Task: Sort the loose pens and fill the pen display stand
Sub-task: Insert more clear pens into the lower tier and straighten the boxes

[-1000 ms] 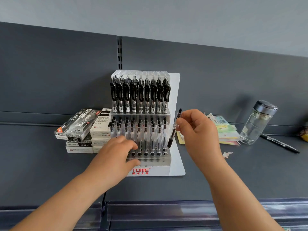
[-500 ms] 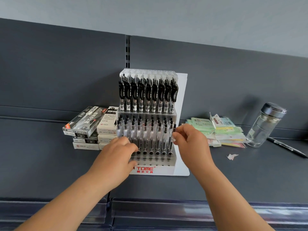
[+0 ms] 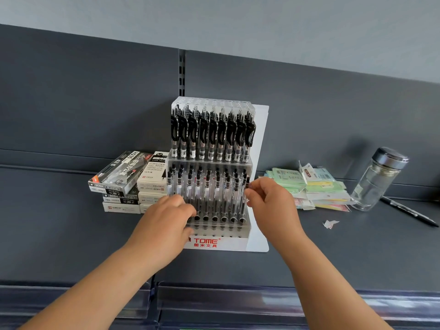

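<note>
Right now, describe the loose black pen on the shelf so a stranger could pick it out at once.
Start at the white pen display stand in the middle of the dark shelf, then look far right to the clear glass bottle with a dark lid. The loose black pen lies flat just beyond it. Every other pen stands upright in the stand.

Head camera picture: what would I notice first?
The clear pen display stand in the middle of the grey shelf, packed with black pens. The right hand pinches a pen at its right edge; the left hand rests on its lower left front. A glass bottle stands far right.
</note>
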The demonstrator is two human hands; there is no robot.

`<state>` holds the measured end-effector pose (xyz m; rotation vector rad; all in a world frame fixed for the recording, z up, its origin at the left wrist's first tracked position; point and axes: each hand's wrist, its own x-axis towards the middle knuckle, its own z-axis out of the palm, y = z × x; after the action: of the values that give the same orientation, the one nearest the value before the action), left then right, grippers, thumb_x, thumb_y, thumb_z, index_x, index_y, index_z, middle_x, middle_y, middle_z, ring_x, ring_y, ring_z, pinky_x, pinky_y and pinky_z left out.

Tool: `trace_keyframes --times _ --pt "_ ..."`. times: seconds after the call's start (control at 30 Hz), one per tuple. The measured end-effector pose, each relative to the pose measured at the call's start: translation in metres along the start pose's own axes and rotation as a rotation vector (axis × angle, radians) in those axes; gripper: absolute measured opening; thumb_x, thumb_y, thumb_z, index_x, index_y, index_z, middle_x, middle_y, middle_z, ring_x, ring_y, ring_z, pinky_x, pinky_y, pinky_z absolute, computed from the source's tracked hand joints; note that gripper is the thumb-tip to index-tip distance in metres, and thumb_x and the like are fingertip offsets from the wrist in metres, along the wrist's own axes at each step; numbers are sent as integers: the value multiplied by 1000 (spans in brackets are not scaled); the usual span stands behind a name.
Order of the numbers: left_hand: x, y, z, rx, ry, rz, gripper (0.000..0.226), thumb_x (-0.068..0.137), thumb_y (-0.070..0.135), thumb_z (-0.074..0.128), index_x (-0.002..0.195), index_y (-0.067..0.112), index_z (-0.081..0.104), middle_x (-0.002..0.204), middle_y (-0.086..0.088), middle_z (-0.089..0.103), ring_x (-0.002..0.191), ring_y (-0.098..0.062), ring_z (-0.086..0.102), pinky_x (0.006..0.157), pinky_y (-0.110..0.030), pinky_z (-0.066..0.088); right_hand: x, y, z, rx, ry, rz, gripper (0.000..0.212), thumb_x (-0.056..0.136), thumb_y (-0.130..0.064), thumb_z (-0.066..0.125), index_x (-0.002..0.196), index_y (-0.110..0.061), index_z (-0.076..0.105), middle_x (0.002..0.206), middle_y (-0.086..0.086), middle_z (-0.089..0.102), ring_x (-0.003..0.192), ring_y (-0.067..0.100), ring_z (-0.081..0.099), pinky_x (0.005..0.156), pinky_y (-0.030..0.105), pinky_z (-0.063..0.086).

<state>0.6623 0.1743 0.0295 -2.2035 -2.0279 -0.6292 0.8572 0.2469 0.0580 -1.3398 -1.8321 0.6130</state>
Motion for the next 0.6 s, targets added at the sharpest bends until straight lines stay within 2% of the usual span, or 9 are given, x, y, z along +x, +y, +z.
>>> trace_keyframes --times 0.13,0.3,0.37,0.5,0.6 --pt "0 0 1 1 1 -2 37 90 36 59 126 27 55 112 13 48 112 -7 41 95 -22 36 0 -1 -1 -6 -17 -14 11 94 -22 55 84 -22 57 70 -6 61 72 15 59 64 30 49" --pt "-1 0 -2 -34 28 -30 38 89 43 58 125 29 55 111 15 49 109 -5 41 91 -19 34 -2 1 -3 -32 -40 -35 8 94 -24 55 86 -23 55 70 -12 56 65 5 51 57 20 39" --pt "-2 1 -6 -63 79 -54 34 88 44 58 118 29 59 106 16 50 101 -3 42 83 -18 33 -3 2 -4 -38 -37 -36 4 93 -26 57 93 -25 53 77 -15 57 70 3 53 59 17 40" --pt "-5 -3 -15 -131 201 -136 19 84 40 64 96 25 60 95 17 53 95 -6 50 78 -21 36 -4 1 -6 -13 -26 -13 15 92 -29 59 105 -26 54 89 -15 58 76 0 55 61 15 40" --pt "-9 -6 -16 -151 227 -238 29 81 42 68 100 24 55 102 14 49 101 -10 50 80 -25 38 -8 4 -6 -51 -20 -9 24 91 -31 60 113 -23 54 103 -10 61 87 5 57 72 21 43"
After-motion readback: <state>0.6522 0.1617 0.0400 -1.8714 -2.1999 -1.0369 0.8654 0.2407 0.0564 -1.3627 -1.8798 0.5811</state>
